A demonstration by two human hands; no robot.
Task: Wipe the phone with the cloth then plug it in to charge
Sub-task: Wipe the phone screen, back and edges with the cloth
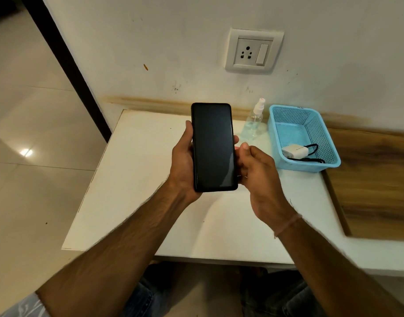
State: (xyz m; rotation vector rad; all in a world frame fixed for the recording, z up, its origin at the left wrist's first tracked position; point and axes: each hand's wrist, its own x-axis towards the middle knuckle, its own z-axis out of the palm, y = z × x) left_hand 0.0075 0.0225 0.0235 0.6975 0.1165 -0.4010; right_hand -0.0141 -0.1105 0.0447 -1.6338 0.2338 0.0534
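A black phone (212,147) with a dark screen is held upright above the white table (136,202), screen toward me. My left hand (183,165) wraps its left edge and back. My right hand (257,172) presses against the phone's right edge with thumb and fingers curled. A white charger (294,151) with a black cable (311,159) lies in a blue basket (288,115) to the right. A wall socket (246,52) with a switch sits above the table. No cloth is visible.
A clear spray bottle (253,122) stands between the phone and the basket, near the wall. A wooden surface (375,179) adjoins the table on the right. Tiled floor (36,133) lies to the left, and my knees show below the table's front edge.
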